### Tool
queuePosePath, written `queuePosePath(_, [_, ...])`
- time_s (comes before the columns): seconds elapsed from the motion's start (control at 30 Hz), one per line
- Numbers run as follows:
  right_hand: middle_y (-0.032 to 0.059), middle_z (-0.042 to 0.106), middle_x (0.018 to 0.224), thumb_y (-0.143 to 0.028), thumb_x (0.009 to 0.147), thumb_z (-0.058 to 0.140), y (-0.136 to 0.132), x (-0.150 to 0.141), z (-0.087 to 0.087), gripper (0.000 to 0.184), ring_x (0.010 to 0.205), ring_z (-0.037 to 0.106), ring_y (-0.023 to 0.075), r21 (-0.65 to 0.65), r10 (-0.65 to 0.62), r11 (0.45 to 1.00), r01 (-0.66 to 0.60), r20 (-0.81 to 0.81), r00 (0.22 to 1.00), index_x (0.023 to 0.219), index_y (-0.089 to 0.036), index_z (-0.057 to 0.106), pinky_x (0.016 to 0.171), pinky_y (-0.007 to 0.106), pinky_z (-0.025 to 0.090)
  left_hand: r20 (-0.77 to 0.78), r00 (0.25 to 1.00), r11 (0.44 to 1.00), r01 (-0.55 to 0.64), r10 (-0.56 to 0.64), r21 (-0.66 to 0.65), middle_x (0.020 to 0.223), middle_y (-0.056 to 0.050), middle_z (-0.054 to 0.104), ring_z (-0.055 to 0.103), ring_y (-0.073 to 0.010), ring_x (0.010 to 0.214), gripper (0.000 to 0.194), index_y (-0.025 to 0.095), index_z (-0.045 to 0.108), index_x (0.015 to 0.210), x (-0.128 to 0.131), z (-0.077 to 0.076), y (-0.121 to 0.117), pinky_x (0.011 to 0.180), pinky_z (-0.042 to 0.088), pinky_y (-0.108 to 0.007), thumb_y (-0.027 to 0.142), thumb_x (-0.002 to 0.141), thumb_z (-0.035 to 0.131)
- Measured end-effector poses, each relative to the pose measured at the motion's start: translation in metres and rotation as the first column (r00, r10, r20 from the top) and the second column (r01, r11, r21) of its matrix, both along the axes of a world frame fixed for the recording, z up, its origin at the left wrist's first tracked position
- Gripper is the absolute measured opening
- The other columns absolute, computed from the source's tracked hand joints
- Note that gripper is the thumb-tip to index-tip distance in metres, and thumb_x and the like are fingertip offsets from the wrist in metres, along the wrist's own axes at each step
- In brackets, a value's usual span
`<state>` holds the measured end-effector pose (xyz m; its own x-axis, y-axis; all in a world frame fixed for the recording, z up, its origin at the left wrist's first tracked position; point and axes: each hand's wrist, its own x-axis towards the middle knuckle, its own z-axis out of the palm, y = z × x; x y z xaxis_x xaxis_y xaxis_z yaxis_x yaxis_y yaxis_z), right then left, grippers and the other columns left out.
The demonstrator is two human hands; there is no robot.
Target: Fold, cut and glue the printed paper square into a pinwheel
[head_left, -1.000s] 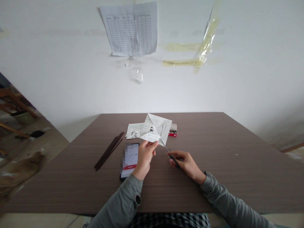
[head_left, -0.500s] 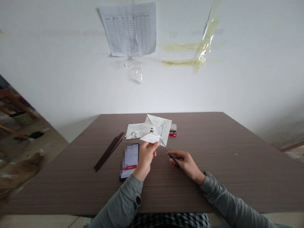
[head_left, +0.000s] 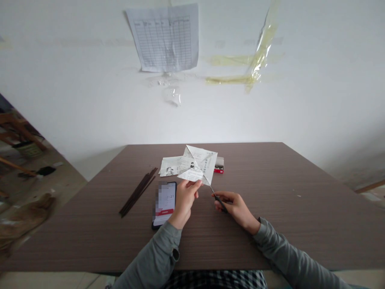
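A square printed sheet of paper [head_left: 202, 160] with diagonal crease or cut lines is held up above the table. My left hand [head_left: 187, 198] pinches its lower edge between thumb and fingers. My right hand [head_left: 233, 205] is closed around the black handle of what look like scissors [head_left: 221, 204]. Their thin metal blade meets the paper's lower right corner; how much of it lies behind the sheet is hidden. Behind the held sheet, more printed paper [head_left: 170, 166] lies on the table, partly covered.
A phone [head_left: 164, 204] with a lit screen lies left of my left hand. Farther left are several thin dark sticks [head_left: 138, 192]. A small red and grey box [head_left: 219, 165] sits behind the sheet on the brown table [head_left: 288, 208]. A taped chart [head_left: 165, 40] hangs on the wall.
Both hands and the sheet stay nearly in place. Slightly less of the blade shows over the paper's corner than before. The phone's displayed digits have changed.
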<state>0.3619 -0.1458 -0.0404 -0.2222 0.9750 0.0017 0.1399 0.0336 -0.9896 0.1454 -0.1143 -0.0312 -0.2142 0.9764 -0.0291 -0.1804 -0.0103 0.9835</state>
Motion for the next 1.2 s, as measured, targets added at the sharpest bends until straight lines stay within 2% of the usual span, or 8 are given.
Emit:
queuePosePath(0.2, [0.0083, 0.081, 0.075, -0.071, 0.074, 0.108, 0.0002, -0.0006, 0.0012, 0.058, 0.075, 0.076, 0.0326, -0.02, -0.001, 1.0, 0.0, -0.012, 1.0, 0.105, -0.023, 0.097, 0.079, 0.048, 0.068, -0.011, 1.0, 1.0, 0.004, -0.004, -0.005, 0.069, 0.001, 0.073, 0.053, -0.012, 0.054, 0.033, 0.023, 0.077, 0.078, 0.0002, 0.0007, -0.0009, 0.052, 0.037, -0.026, 0.039, 0.082, 0.106])
queuePosePath(0.33, [0.0087, 0.082, 0.076, -0.074, 0.073, 0.107, -0.0002, -0.0014, 0.0035, 0.059, 0.076, 0.078, 0.0338, -0.033, 0.002, 0.999, -0.001, 0.003, 1.0, 0.103, -0.024, 0.097, 0.08, 0.049, 0.069, -0.014, 1.0, 1.0, 0.02, -0.02, -0.011, 0.07, 0.001, 0.074, 0.051, -0.0118, 0.054, 0.035, 0.024, 0.077, 0.078, 0.0001, 0.001, -0.0017, 0.052, 0.035, -0.026, 0.042, 0.078, 0.107])
queuePosePath(0.53, [0.0093, 0.084, 0.078, -0.072, 0.071, 0.109, -0.0014, -0.0027, 0.0062, 0.061, 0.077, 0.078, 0.0327, -0.041, -0.019, 0.999, 0.018, -0.032, 0.999, 0.105, -0.022, 0.097, 0.081, 0.048, 0.069, -0.016, 0.999, 0.999, 0.038, -0.039, -0.026, 0.081, -0.003, 0.085, 0.05, -0.0098, 0.053, 0.035, 0.023, 0.082, 0.083, 0.0006, 0.001, -0.0032, 0.05, 0.029, -0.024, 0.045, 0.074, 0.106])
queuePosePath(0.73, [0.0091, 0.082, 0.077, -0.073, 0.069, 0.11, -0.001, -0.0032, 0.0069, 0.062, 0.08, 0.076, 0.0339, -0.044, -0.024, 0.999, 0.022, -0.032, 0.999, 0.104, -0.024, 0.097, 0.079, 0.05, 0.068, -0.014, 0.998, 0.997, 0.068, -0.068, -0.037, 0.086, -0.005, 0.089, 0.053, -0.0106, 0.054, 0.03, 0.022, 0.084, 0.086, 0.0008, 0.0004, -0.0049, 0.05, 0.034, -0.025, 0.041, 0.078, 0.106])
queuePosePath(0.87, [0.009, 0.08, 0.076, -0.073, 0.071, 0.109, -0.0015, -0.004, 0.0072, 0.06, 0.081, 0.076, 0.0345, -0.032, -0.022, 0.999, 0.021, -0.033, 0.999, 0.104, -0.024, 0.097, 0.079, 0.049, 0.068, -0.012, 0.997, 0.997, 0.07, -0.071, -0.035, 0.086, -0.005, 0.09, 0.054, -0.0107, 0.054, 0.027, 0.022, 0.085, 0.087, 0.0015, -0.0002, -0.0048, 0.051, 0.036, -0.024, 0.039, 0.079, 0.104])
queuePosePath(1.2, [0.01, 0.083, 0.077, -0.072, 0.073, 0.106, 0.0, -0.0032, 0.0035, 0.057, 0.08, 0.078, 0.0355, -0.024, -0.012, 1.0, 0.012, -0.008, 1.0, 0.103, -0.024, 0.097, 0.081, 0.051, 0.068, 0.004, 0.997, 0.996, 0.076, -0.076, -0.038, 0.087, -0.005, 0.09, 0.051, -0.0097, 0.053, 0.031, 0.022, 0.085, 0.088, 0.0019, 0.0001, -0.0051, 0.049, 0.031, -0.024, 0.041, 0.076, 0.106])
